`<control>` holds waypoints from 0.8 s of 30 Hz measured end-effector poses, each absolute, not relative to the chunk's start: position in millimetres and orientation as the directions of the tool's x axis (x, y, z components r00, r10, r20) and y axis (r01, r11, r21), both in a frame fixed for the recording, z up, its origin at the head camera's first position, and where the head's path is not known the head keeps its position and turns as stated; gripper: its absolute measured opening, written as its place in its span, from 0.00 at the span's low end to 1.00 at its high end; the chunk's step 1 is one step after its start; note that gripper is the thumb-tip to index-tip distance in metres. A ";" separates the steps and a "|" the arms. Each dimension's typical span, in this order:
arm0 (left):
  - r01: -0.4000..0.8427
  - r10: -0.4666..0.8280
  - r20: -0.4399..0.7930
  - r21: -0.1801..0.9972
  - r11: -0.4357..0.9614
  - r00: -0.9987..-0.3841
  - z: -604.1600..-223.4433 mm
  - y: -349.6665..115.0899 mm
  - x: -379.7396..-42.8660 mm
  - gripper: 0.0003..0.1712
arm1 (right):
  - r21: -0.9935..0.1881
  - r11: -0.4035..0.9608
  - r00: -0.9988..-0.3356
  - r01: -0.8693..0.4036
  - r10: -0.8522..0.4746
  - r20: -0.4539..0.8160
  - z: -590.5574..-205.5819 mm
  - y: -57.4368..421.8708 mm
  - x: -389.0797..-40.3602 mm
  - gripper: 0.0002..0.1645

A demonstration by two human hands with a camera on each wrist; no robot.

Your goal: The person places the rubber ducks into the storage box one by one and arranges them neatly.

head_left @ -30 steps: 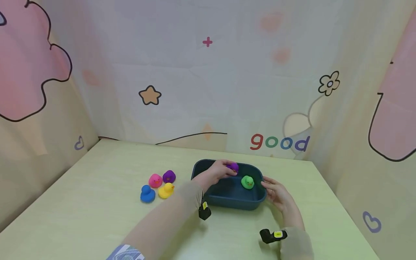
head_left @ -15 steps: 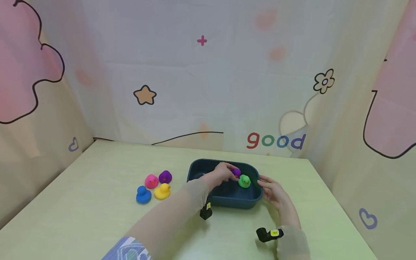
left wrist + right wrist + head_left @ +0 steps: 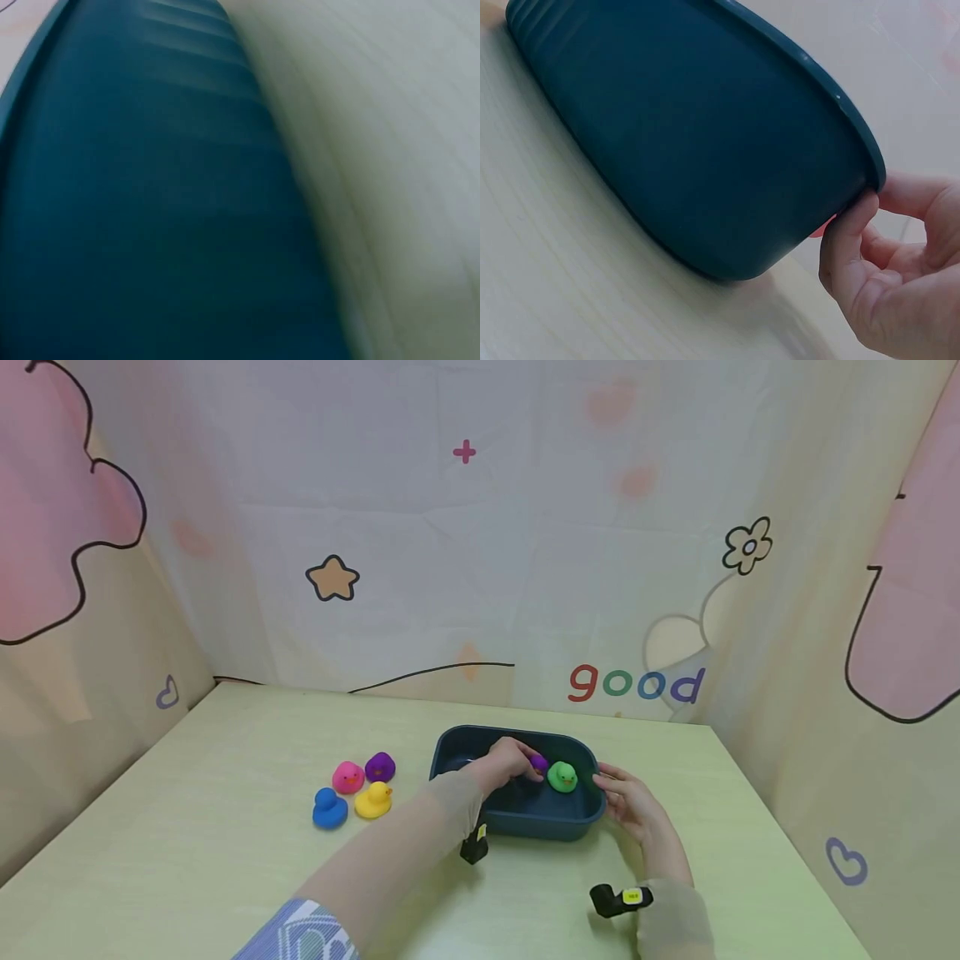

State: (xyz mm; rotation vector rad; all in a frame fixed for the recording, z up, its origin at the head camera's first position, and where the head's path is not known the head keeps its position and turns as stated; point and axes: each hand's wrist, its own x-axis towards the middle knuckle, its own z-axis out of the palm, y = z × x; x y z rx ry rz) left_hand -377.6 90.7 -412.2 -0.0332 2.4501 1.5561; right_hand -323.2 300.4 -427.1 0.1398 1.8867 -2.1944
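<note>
The left hand (image 3: 504, 760) reaches into the dark blue tub (image 3: 525, 827), fingers pinching a small purple duck (image 3: 538, 763) just beside the green duck (image 3: 562, 776); the right hand (image 3: 628, 800) braces the tub's rim with thumb and fingertips, seemingly steadying it; 4 ducks (image 3: 354, 783) wait on the tabletop (image 3: 187, 827).

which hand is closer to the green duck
Left. The left hand is inside the basin, holding a purple duck right beside the green duck; the right hand touches the basin's outer rim.
</note>
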 end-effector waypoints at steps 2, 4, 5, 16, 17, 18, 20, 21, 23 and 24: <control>-0.136 0.107 -0.202 0.889 0.437 -0.974 -413.3 90.6 -376.2 0.19 | -0.959 -0.138 -0.965 0.246 -0.124 -0.230 -426.5 300.0 -322.7 0.36; -0.131 0.101 -0.197 0.881 0.454 -0.975 -414.0 90.7 -375.2 0.19 | -0.957 -0.146 -0.965 0.249 -0.123 -0.232 -426.0 299.8 -322.3 0.36; -0.128 0.097 -0.194 0.875 0.466 -0.976 -414.5 90.9 -375.0 0.19 | -0.957 -0.149 -0.965 0.250 -0.121 -0.233 -425.8 299.6 -322.2 0.36; -0.126 0.058 -0.193 0.810 0.573 -0.980 -414.0 93.2 -374.1 0.18 | -0.953 -0.166 -0.964 0.253 -0.131 -0.233 -425.1 298.7 -321.8 0.36; -0.124 0.058 -0.192 0.806 0.578 -0.980 -413.9 93.2 -373.8 0.18 | -0.953 -0.165 -0.963 0.254 -0.132 -0.233 -424.9 298.8 -321.8 0.36; -0.120 0.060 -0.191 0.802 0.586 -0.980 -414.1 93.1 -373.7 0.17 | -0.954 -0.163 -0.963 0.253 -0.133 -0.233 -424.9 298.9 -322.0 0.36; -0.112 0.067 -0.188 0.796 0.595 -0.980 -414.3 92.4 -373.5 0.18 | -0.954 -0.160 -0.963 0.253 -0.135 -0.233 -424.8 299.0 -322.1 0.36; -0.106 0.076 -0.188 0.794 0.599 -0.979 -414.4 91.9 -373.4 0.18 | -0.954 -0.159 -0.963 0.254 -0.135 -0.234 -424.8 299.1 -322.2 0.37; -0.093 0.100 -0.189 0.794 0.600 -0.977 -414.2 91.0 -373.1 0.19 | -0.955 -0.154 -0.962 0.255 -0.137 -0.235 -424.6 299.5 -321.9 0.37; -0.082 0.115 -0.188 0.794 0.603 -0.975 -413.5 90.4 -372.7 0.20 | -0.955 -0.152 -0.963 0.254 -0.136 -0.235 -424.6 299.7 -321.8 0.37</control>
